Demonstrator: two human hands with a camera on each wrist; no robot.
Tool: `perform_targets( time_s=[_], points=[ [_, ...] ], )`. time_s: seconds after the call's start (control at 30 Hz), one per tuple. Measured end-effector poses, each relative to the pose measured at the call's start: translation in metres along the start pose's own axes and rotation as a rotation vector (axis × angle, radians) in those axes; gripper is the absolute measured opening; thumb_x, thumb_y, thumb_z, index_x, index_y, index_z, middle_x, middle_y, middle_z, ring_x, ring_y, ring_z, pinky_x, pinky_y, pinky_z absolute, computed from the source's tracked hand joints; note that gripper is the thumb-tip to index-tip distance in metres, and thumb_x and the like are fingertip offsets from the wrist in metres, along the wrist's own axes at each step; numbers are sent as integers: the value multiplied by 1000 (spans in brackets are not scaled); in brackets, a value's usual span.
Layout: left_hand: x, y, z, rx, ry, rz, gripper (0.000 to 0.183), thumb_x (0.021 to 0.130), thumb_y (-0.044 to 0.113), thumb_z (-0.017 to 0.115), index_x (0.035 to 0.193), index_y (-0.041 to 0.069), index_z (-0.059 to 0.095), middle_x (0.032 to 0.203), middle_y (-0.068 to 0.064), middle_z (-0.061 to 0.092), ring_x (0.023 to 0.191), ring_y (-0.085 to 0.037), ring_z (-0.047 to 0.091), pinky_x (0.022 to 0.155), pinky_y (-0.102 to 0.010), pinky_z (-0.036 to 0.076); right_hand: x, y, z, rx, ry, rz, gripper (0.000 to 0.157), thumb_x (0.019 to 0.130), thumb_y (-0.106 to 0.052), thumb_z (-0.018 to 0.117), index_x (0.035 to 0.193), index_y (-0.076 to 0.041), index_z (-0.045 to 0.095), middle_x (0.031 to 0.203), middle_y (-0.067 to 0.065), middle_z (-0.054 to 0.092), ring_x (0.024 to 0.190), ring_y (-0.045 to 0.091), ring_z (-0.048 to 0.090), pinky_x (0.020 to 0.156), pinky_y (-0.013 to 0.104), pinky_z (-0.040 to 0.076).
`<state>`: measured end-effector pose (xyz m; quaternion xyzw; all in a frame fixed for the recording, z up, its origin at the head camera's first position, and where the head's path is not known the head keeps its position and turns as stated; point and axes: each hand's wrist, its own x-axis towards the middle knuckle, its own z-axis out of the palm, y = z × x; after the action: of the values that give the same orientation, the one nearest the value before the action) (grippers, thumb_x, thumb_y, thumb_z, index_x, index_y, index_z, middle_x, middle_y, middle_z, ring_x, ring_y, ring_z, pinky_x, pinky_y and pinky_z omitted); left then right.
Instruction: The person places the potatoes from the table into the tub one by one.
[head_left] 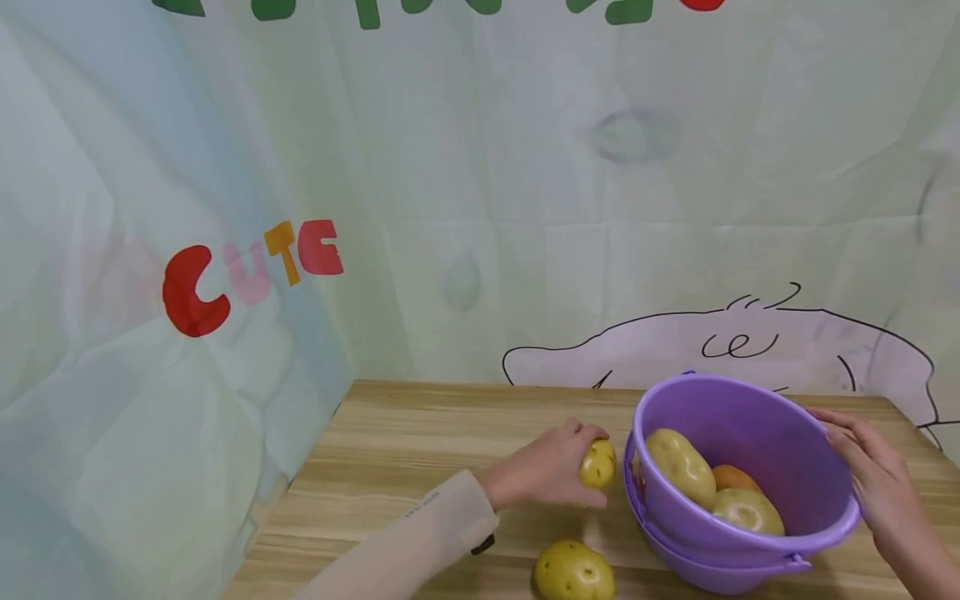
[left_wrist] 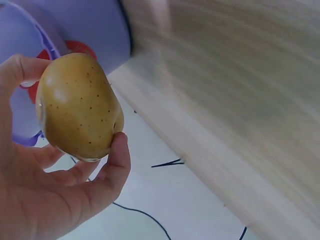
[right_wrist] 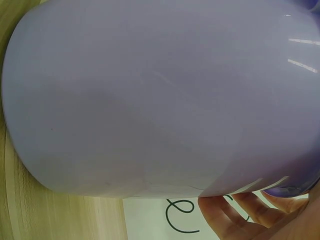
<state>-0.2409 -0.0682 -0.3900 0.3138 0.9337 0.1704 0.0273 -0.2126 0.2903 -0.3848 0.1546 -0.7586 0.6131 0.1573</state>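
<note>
My left hand (head_left: 546,468) grips a small yellow potato (head_left: 597,465) between thumb and fingers, just left of the purple bucket (head_left: 750,542). The left wrist view shows the dark-speckled potato (left_wrist: 80,105) close up, overlapping the bucket. My right hand (head_left: 873,467) holds the bucket's right side by the rim; in the right wrist view its fingers (right_wrist: 257,210) lie against the outer wall. Inside the bucket are a large pale potato (head_left: 678,467), another potato (head_left: 750,511) and an orange, rounded thing (head_left: 735,478) partly hidden behind them.
Another yellow potato (head_left: 573,573) lies on the wooden table (head_left: 420,417), nearer to me than the left hand. Behind the table hangs a printed curtain (head_left: 465,167) with coloured letters and a line drawing. Dark cables (left_wrist: 142,212) run below the table edge.
</note>
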Motion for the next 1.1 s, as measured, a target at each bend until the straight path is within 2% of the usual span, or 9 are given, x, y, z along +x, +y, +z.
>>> perform_targets(
  time_s=[0.33, 0.6, 0.77, 1.1],
  points=[
    [-2, 2, -24, 8, 35, 21, 79, 70, 45, 72, 135, 16, 39, 107, 0, 50, 83, -6, 48, 62, -16, 43, -1, 0, -1, -19, 5, 0, 31, 98, -7, 40, 124, -13, 56, 90, -10, 66, 74, 4, 62, 58, 19, 48],
    [-2, 8, -42, -76, 52, 18, 76, 73, 44, 69, 137, 19, 37, 99, 3, 45, 73, -5, 50, 53, -17, 45, -2, 1, -2, -42, 6, -11, 32, 98, -7, 39, 125, -13, 55, 90, -11, 66, 74, 4, 62, 58, 19, 48],
    [-2, 13, -54, -66, 71, 27, 74, 74, 43, 67, 137, 20, 36, 103, 2, 44, 77, -7, 49, 54, -18, 45, -2, 0, -2, -61, 8, -2, 32, 98, -8, 39, 125, -14, 55, 90, -11, 66, 73, 5, 62, 58, 19, 48],
    [0, 20, -65, -39, 66, 50, 71, 76, 44, 66, 136, 20, 36, 105, 1, 45, 79, -9, 48, 54, -18, 45, 0, -2, 0, -95, 15, -9, 32, 98, -8, 39, 125, -13, 55, 88, -12, 66, 72, 4, 62, 58, 19, 47]
  ],
)
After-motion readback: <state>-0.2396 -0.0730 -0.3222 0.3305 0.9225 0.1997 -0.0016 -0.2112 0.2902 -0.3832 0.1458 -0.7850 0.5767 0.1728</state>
